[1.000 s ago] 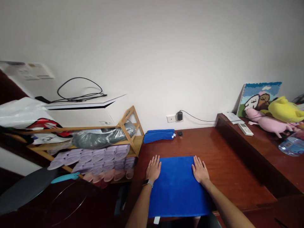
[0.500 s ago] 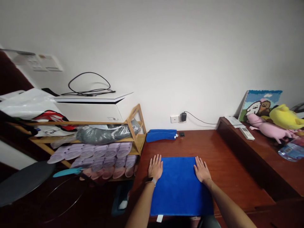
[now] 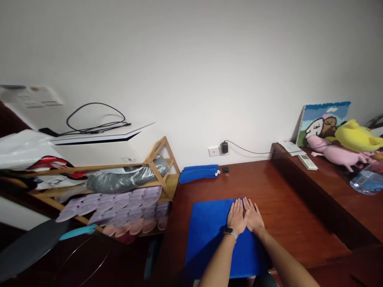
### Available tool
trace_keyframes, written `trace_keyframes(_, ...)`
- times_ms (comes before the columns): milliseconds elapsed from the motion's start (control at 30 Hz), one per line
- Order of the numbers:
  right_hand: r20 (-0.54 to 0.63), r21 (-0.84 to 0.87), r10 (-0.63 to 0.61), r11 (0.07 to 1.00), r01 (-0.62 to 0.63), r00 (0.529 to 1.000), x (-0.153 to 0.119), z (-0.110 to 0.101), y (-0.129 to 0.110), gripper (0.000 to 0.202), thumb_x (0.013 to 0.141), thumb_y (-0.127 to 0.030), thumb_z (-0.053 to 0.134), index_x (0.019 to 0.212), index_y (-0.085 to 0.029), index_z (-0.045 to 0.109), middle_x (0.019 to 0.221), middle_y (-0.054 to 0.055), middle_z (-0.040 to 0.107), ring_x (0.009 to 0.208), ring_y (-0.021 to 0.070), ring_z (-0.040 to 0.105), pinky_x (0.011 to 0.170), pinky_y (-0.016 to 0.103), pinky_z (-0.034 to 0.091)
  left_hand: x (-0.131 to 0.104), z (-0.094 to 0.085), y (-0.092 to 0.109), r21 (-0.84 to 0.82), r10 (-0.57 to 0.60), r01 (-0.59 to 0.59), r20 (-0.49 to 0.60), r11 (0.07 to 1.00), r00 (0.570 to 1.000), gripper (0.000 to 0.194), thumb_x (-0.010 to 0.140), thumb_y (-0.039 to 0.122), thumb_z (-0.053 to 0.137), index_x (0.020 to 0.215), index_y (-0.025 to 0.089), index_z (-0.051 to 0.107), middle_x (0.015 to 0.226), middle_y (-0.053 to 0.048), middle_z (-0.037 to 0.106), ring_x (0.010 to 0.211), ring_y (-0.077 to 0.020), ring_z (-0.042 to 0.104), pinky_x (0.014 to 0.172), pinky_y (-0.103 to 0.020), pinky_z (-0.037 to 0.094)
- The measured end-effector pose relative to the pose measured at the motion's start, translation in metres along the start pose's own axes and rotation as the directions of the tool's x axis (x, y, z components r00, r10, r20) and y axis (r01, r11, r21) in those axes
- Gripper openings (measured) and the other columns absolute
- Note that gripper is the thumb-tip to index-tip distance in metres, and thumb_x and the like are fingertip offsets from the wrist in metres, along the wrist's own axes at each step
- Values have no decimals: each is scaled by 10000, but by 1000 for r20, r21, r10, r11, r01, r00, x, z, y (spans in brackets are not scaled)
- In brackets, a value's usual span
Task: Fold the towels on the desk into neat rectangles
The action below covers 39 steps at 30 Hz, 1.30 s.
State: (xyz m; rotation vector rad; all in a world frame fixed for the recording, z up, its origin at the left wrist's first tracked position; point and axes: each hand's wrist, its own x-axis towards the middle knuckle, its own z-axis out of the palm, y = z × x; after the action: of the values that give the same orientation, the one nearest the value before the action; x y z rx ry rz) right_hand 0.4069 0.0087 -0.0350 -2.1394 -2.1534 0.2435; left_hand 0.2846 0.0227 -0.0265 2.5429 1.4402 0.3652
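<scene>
A blue cloth [image 3: 206, 231] lies spread flat on the reddish-brown wooden table [image 3: 287, 215]. My left hand [image 3: 237, 217], with a watch on its wrist, rests palm down on the cloth near its far right corner, fingers stretched out. Right beside it, my right hand [image 3: 253, 215] lies flat over the cloth's right edge, fingers extended. The two hands touch or nearly touch at the thumbs. Behind them, by the wall, sits a rolled or folded blue cloth [image 3: 199, 173] with a white tag.
To the left, a wooden rack [image 3: 167, 171] bears a white box [image 3: 98, 153], a bagged grey item and several lilac slippers [image 3: 119, 201]. On a raised ledge at right are a remote [image 3: 307, 162], pink and yellow plush toys [image 3: 356, 135] and a plastic bottle [image 3: 367, 179].
My left hand has moved right across the cloth, from its left edge to beside my right hand. My right hand stays near the right edge. The camera view has shifted slightly.
</scene>
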Motion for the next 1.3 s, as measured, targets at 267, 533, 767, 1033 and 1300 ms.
trace_keyframes(267,-9,96,35,995,-33,999,1,-8,-4,648,1065,-386,175,1672,-161,212,1735,44,210,1614,221,170,1312,465,127,-25,-32,-81,124,-126,129,-26,984,992,698,1084,527,192,1653,132,281,1700,-124,322,1593,-238,257,1309,-465,245)
trace_keyframes(533,-25,86,46,995,-43,999,2,-2,-2,660,1062,-399,171,1673,-151,204,1737,42,214,1615,217,168,1312,469,125,-91,-76,-210,223,-334,350,-107,910,936,632,1093,416,190,1682,186,181,1708,-96,314,1588,-245,268,1286,-474,284)
trace_keyframes(767,29,7,65,998,-65,997,3,-3,-3,670,1058,-392,143,1674,-133,189,1743,58,189,1614,232,169,1302,480,137,-87,-75,-196,185,-367,376,-80,908,927,640,1080,407,198,1664,151,257,1710,-105,312,1596,-232,246,1305,-440,231)
trace_keyframes(1033,10,2,59,998,-59,998,-6,-40,-5,661,1055,-350,148,1671,-117,198,1744,70,176,1616,219,149,1297,441,173,-87,-100,-160,151,-322,341,-136,928,937,637,1076,389,226,1664,146,252,1688,-128,347,1579,-256,296,1300,-487,250)
trace_keyframes(1300,6,67,78,995,-78,997,-73,-12,-13,667,1057,-384,195,1661,-107,248,1720,95,257,1607,238,198,1305,454,166,-107,-51,-36,70,-22,33,-154,997,988,613,1099,425,206,1653,181,295,1699,-83,346,1581,-214,291,1299,-456,286)
